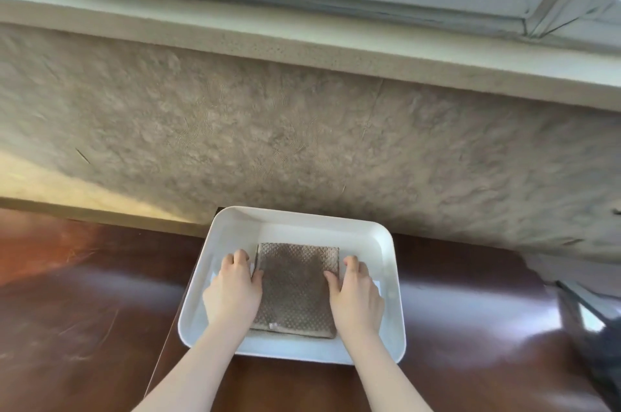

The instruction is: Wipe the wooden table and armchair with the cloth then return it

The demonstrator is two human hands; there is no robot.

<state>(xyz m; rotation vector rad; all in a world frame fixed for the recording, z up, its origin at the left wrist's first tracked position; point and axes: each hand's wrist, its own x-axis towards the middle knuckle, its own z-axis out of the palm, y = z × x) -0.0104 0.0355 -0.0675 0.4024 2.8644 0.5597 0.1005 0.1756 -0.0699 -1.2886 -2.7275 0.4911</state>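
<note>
Soft daylight, glare on table (100, 277) — edges blurred, bowed

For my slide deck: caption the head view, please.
Both hands, left hand and right hand, grip the folded brown cloth in a white tray.

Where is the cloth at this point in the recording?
In the head view, the folded brown cloth lies flat inside the white tray on the wooden table, lower centre, between the left hand and right hand touching its side edges.
</note>
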